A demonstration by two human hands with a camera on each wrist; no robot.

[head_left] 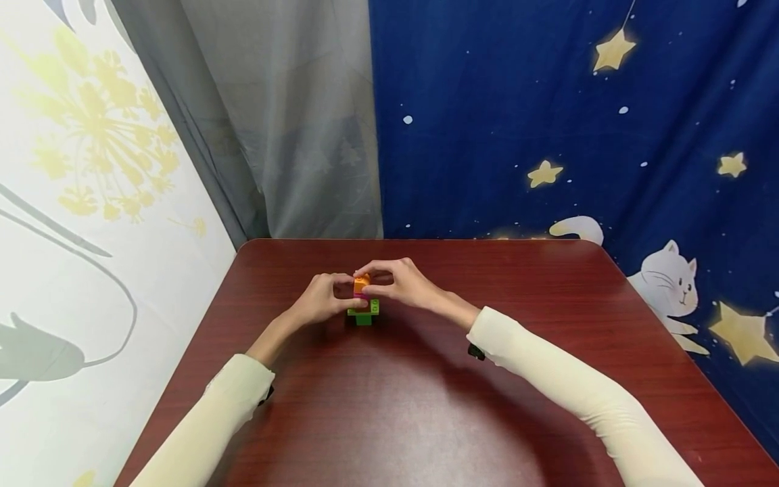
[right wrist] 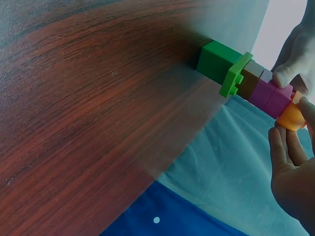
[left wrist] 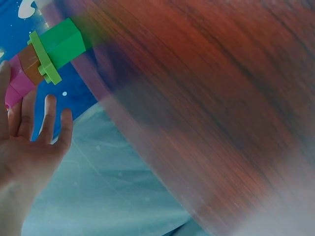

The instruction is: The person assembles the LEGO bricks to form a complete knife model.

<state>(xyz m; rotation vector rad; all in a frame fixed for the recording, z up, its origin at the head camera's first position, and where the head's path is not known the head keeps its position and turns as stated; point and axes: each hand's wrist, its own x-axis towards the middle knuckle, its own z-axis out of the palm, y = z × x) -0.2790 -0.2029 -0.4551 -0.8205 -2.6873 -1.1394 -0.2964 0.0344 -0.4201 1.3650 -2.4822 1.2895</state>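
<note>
A stack of toy building bricks stands upright on the table. Its base is a dark green block (right wrist: 217, 60), topped by a light green studded plate (right wrist: 235, 76). Above come a brown brick (right wrist: 249, 80) and pink bricks (right wrist: 270, 99). An orange brick (head_left: 360, 284) with a rounded side is at the top. My left hand (head_left: 318, 297) pinches the pink part between thumb and fingers, its other fingers spread in the left wrist view. From the other side, my right hand (head_left: 409, 284) pinches the orange brick, whose contact with the pink is partly hidden by fingers.
The reddish-brown wooden table (head_left: 389, 406) has its far edge just beyond the stack. Behind it hang a grey curtain (head_left: 304, 122) and a blue curtain (head_left: 475, 135) with stars. A pale patterned wall (head_left: 91, 237) borders the left side.
</note>
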